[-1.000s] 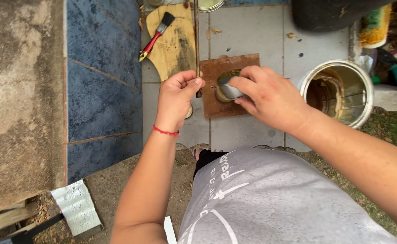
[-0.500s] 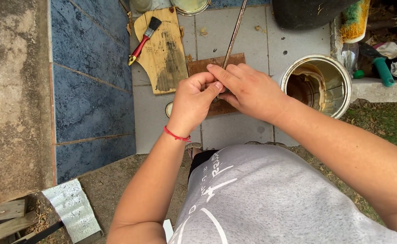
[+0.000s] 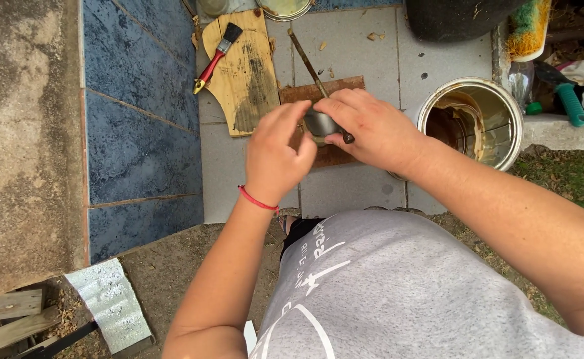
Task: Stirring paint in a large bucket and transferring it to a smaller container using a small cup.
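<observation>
Head view: my right hand [image 3: 372,129] grips small metal cup [image 3: 320,123] and stick [image 3: 312,66] over brown board [image 3: 325,93], catching drips; left hand [image 3: 275,153] steadies cup, fingers loosely curled.

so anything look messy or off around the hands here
A bit messy, nothing broken. The light wooden board under the red-handled brush is smeared with dark stain. The open metal can has brown residue on its inner wall. Small debris bits dot the grey tiles. Both hands, left hand and right hand, meet at a small metal piece.
</observation>
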